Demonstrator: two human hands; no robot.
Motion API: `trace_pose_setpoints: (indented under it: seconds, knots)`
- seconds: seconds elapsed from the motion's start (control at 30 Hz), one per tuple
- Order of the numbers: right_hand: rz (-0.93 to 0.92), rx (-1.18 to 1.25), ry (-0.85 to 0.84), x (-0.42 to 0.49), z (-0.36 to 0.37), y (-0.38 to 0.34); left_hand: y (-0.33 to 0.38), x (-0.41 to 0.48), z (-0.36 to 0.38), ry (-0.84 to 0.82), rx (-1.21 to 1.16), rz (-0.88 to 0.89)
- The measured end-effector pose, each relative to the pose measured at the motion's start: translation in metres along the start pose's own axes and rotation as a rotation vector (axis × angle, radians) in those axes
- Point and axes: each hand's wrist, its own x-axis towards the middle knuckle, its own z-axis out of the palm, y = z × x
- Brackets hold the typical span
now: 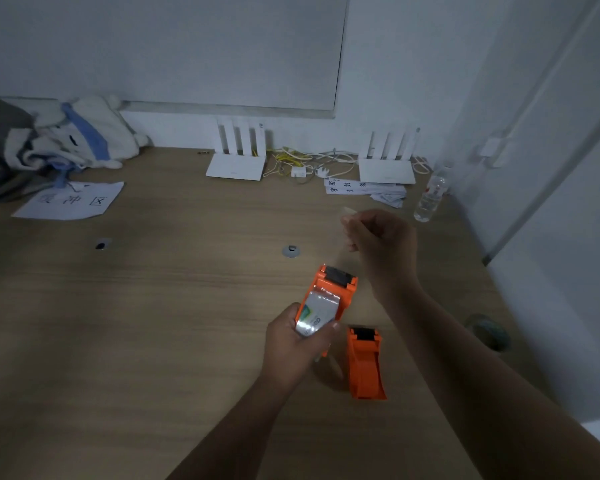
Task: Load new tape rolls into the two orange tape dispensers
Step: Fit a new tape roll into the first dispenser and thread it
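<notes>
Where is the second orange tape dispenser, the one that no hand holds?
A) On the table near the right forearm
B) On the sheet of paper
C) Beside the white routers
A: the second orange tape dispenser lies on the table, untouched, close to the right forearm.

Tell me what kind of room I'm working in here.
Probably an office or network workroom, not a kitchen or shop floor: two white routers with tangled cables stand against the wall on a long wooden desk, beside printed paper signs.
</notes>
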Motion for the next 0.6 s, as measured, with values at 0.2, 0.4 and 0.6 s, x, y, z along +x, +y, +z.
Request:
trace_pose_setpoints:
  seconds: [0.2,0.4,0.6]
  knots:
    - [0.198,0.106,-0.006,0.024,-0.008,0.021,0.006,-0.009,0.000,-0.032,0.001,0.040]
    - [0.371,0.204,-0.171,0.039,-0.008,0.034,0.011,-0.019,0.006,-0.007,-0.097,0.094]
    - [0.450,0.164,-0.216,0.047,-0.007,0.037,0.023,-0.023,0.009,0.032,-0.134,0.136]
